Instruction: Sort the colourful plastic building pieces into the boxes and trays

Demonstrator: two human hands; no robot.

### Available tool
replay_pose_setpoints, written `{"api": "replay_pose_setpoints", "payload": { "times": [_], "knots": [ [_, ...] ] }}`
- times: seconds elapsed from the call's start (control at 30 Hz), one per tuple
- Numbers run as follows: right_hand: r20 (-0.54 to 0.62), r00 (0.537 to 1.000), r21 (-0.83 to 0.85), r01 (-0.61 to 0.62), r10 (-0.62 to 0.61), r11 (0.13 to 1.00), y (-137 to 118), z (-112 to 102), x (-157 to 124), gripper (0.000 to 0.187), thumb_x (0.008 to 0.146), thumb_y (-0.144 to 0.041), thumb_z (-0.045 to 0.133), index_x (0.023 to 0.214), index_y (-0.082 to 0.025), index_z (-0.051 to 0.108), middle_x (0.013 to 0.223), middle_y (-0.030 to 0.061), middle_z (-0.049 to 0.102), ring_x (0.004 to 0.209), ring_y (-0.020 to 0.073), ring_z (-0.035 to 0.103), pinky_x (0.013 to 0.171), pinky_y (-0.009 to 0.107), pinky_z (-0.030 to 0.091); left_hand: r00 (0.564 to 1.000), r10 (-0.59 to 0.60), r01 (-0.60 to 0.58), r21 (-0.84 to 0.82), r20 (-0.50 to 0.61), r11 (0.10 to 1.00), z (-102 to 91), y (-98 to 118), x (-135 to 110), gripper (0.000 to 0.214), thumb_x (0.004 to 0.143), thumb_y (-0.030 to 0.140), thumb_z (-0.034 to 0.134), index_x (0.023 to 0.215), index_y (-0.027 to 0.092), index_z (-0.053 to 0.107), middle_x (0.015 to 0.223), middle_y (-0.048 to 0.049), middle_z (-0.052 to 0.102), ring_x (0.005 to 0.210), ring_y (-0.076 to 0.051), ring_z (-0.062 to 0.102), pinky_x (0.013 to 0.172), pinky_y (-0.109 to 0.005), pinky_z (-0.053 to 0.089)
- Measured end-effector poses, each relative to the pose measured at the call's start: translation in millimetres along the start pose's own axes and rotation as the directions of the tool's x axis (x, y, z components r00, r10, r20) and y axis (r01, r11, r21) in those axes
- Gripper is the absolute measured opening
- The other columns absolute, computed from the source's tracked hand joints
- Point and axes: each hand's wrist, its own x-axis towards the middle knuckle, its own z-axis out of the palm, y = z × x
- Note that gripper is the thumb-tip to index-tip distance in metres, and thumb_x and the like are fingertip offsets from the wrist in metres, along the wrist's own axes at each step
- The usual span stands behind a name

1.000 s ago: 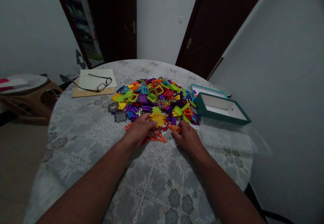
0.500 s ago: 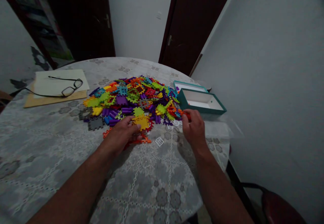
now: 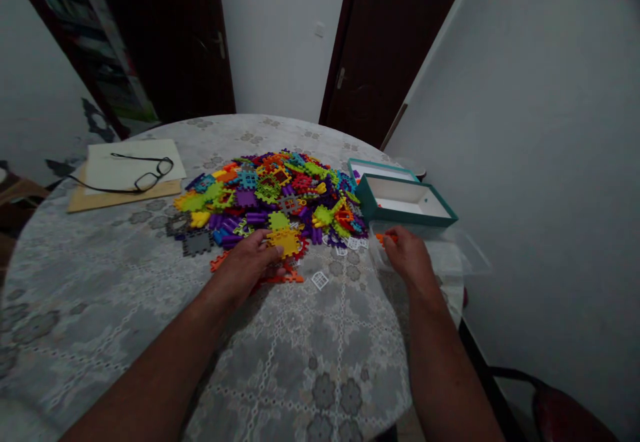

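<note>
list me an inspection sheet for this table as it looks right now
surface: round table under a patterned cloth
job's things: heap of coloured blocks; yellow piece; orange piece
clutter: open teal box; clear tray in front of it; glasses on papers
hands: left hand rests on the yellow piece, grip unclear; right hand pinches the orange piece at the clear tray's edge
cables: nothing seen
surroundings: dark doors, white wall, chair at lower right
</note>
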Motion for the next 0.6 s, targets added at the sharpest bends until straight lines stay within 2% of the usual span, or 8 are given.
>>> {"api": "replay_pose_setpoints", "payload": {
  "times": [0.13,0.6],
  "knots": [
    [0.045,0.999,-0.002,0.023,-0.023,1.0,2.7,2.8,1.5,0.027,0.098,-0.026,0.056,0.11,-0.022,0.081,0.107,0.012,0.082,0.1,0.0286,0.074,0.084,0.035,0.05,0.999,-0.036,0.036,0.002,-0.016,0.999,1.2,1.9,-1.7,0.044,0.086,0.024,0.082,0.126,0.022,0.064,0.111,-0.0102,0.079,0.083,-0.022,0.08,0.072,-0.033,0.07],
    [0.147,0.989,-0.041,0.037,-0.031,0.998,4.2,10.7,5.4,0.029,0.1,-0.029,0.055,0.099,-0.021,0.082,0.103,0.0117,0.083,0.096,0.0262,0.073,0.075,0.031,0.044,0.999,-0.047,0.047,-0.004,-0.007,0.999,3.0,7.6,-5.1,0.044,0.088,0.024,0.079,0.128,0.021,0.062,0.114,-0.012,0.08,0.089,-0.025,0.082,0.072,-0.033,0.07]
  ]
}}
